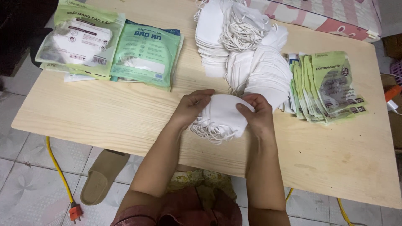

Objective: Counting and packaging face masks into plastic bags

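Both of my hands hold a small stack of white face masks (222,115) just above the near middle of a light wooden table (125,121). My left hand (191,106) grips the stack's left side, with the ear loops hanging below it. My right hand (257,114) pinches the right edge with thumb on top. Right behind the hands lies a big pile of loose white masks (247,46) with tangled ear loops.
A fanned pile of green-and-clear empty packets (328,86) lies at the right. Two filled green packets (113,46) rest at the far left. On the tiled floor are a brown slipper (100,175), a yellow cable (58,171) with an orange plug, and pink-patterned bedding (326,16) beyond the table.
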